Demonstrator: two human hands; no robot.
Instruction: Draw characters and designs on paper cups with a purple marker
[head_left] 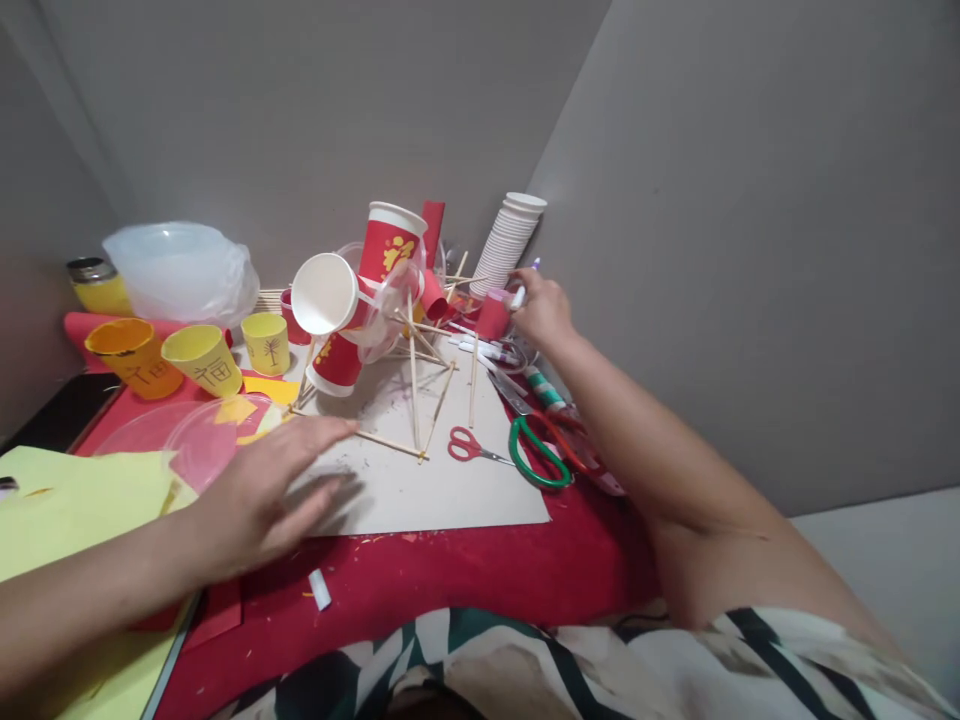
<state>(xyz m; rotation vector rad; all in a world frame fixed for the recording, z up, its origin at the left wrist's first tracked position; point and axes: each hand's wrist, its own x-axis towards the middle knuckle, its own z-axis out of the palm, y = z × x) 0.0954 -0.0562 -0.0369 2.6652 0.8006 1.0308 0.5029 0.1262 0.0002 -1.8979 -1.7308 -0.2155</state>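
Note:
My left hand [274, 490] is stretched out with its fingers apart, low over the white board [465, 505]. Its fingertips are at the end of a thin wooden stick [390, 442] of a stick frame; I cannot tell whether they touch it. Red-and-white paper cups [391, 245] and a white-mouthed cup [325, 293] stand tilted within this frame. At the back right, my right hand [544, 312] is closed round a white marker [519, 297] with a purple end. Just left of that hand is a small red paper cylinder [493, 316]. Several white pens [484, 348] lie below it.
A leaning stack of white paper cups [504, 250] is against the wall. Green-handled scissors [540, 455] and small red scissors [465, 444] lie right of centre. Yellow cups [204, 360], a bagged bowl [180, 270] and yellow paper [82, 500] are left. A white scrap [319, 590] is in front.

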